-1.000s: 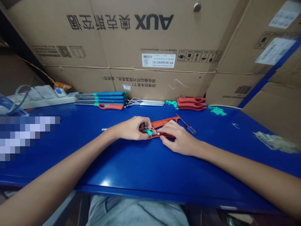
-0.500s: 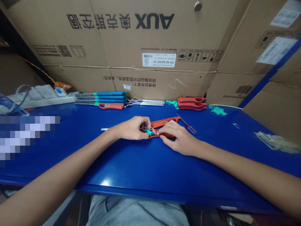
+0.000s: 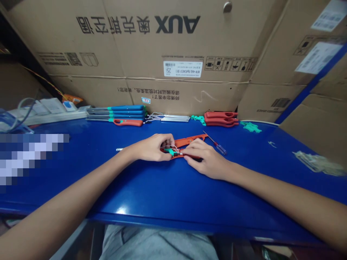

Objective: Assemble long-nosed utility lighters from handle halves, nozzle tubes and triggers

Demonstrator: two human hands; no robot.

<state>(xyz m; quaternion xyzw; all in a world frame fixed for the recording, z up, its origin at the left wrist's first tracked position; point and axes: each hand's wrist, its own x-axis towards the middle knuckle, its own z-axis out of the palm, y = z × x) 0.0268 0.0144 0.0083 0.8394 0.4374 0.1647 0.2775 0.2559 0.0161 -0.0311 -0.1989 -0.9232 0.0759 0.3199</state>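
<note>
My left hand (image 3: pixel 155 148) is closed around the left end of an open orange lighter handle shell (image 3: pixel 177 156), thumb on the near side. A green trigger piece (image 3: pixel 170 151) and thin white wires (image 3: pixel 176 147) lie in the shell. My right hand (image 3: pixel 208 159) is closed on its right part, fingertips pressed at a small white wire end; what they pinch is partly hidden. Just behind lies the other orange shell half (image 3: pixel 187 140). A metal tube (image 3: pixel 119 149) sticks out to the left behind my left wrist. Right of the halves rests a screwdriver (image 3: pixel 220 148) with a clear reddish handle.
Along the back of the blue table (image 3: pixel 151 195) lie blue-handled lighters (image 3: pixel 130 112), an orange-red one (image 3: pixel 128 122), metal tubes (image 3: pixel 175 118), red handle shells (image 3: pixel 221 119) and green pieces (image 3: pixel 251 126). A cardboard box (image 3: pixel 135 65) stands behind. A power strip (image 3: pixel 54 115) is at left.
Very little differs. The small parts and wires under my fingertips have shifted slightly; both hands stay in the same place on the shell.
</note>
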